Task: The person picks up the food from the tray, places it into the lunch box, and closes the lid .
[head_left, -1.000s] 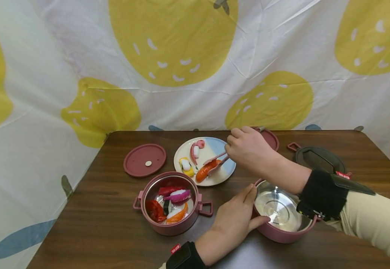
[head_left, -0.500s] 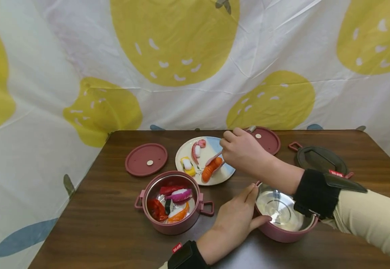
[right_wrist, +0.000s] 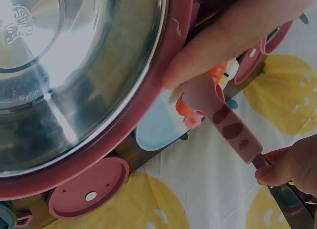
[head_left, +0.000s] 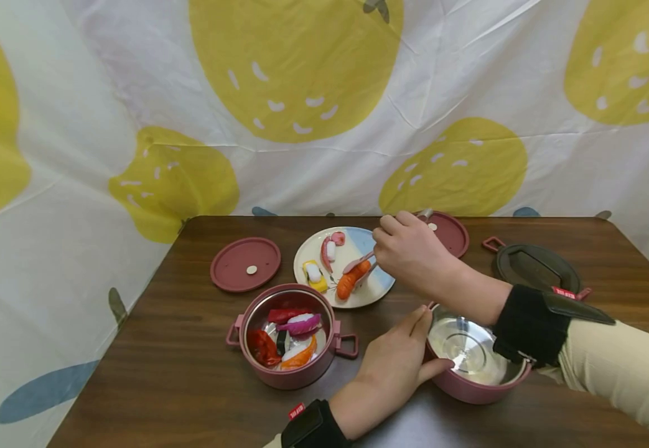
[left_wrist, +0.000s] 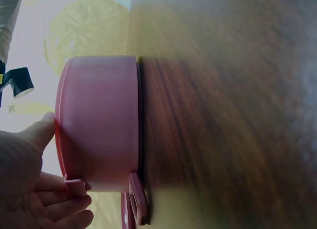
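Observation:
My right hand [head_left: 410, 249] grips pink-tipped tongs [right_wrist: 233, 127] by their metal handle. Their tips lie on either side of an orange toy shrimp [head_left: 352, 281], over the round plate [head_left: 352, 242]. Also on that plate are a yellow-and-white toy sushi piece [head_left: 315, 277] and a red-and-white one [head_left: 330, 251]. My left hand [head_left: 394, 358] rests against the right-hand pink pot [head_left: 470, 392], thumb at the rim and loose fingers beside its handle [left_wrist: 74, 185]. This pot's shiny steel inside shows no food. My right forearm partly covers its far rim.
Left of my left hand stands a second pink pot [head_left: 290, 378] holding several toy sushi pieces. One pink lid [head_left: 234, 274] lies behind it, another pink lid [head_left: 453, 233] at the back. A dark round pan-like piece [head_left: 537, 270] with pink handles lies at the right.
Between the tongs, the orange shrimp has turned a little and shifted slightly right. My right hand moved a little left, then back. My left hand keeps its place at the pot.

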